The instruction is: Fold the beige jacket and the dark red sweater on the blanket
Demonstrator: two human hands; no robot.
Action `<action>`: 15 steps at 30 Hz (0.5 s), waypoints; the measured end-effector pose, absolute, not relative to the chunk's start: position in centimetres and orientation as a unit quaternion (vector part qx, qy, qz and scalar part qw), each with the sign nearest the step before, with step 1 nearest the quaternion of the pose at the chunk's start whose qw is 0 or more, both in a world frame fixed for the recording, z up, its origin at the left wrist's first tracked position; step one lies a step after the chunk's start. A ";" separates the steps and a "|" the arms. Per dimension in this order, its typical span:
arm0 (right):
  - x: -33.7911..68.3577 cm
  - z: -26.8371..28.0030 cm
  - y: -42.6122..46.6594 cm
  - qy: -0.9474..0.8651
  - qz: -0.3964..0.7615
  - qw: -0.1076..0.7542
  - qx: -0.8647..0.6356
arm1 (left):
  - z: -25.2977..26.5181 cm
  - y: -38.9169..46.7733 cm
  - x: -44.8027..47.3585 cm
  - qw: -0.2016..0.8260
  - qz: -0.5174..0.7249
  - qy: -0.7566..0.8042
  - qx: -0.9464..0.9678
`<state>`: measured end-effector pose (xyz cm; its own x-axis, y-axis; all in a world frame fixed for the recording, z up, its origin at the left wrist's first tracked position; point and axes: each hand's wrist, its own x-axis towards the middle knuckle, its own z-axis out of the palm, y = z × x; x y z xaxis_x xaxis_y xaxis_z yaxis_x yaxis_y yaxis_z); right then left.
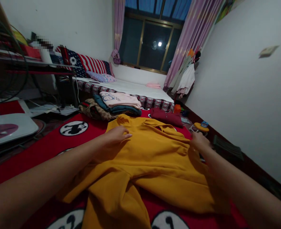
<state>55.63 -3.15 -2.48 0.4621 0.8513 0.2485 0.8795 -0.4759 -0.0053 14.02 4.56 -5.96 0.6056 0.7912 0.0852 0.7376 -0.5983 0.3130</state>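
Observation:
A mustard-yellow sweatshirt (152, 146) lies spread and wrinkled over a red blanket (47, 148) with black-and-white round prints. Its near part falls in loose folds toward me. My left hand (118, 134) is over the garment's left side, thumb and forefinger apart; its other fingers are partly hidden. At the right edge of the yellow cloth, my right hand (201, 142) has its fingers closed, pinching the fabric there.
Beyond the sweatshirt sit a stack of folded clothes (120, 100) and a folded maroon garment (166, 117). A bed (131, 86) stands under the window. To the left is a cluttered desk (52, 71); a yellow stool (201, 127) is at right.

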 end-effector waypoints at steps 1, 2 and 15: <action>55.0 -2.6 -2.5 -0.506 -0.117 0.073 -0.851 | -6.2 5.0 14.7 0.119 0.119 0.432 0.886; 54.3 -2.7 -1.8 -0.509 -0.126 0.083 -0.847 | -6.6 5.3 15.4 0.111 0.127 0.437 0.883; 50.0 -5.1 4.5 -0.630 0.005 0.020 -0.776 | -10.0 5.2 18.0 -0.001 0.141 0.526 0.839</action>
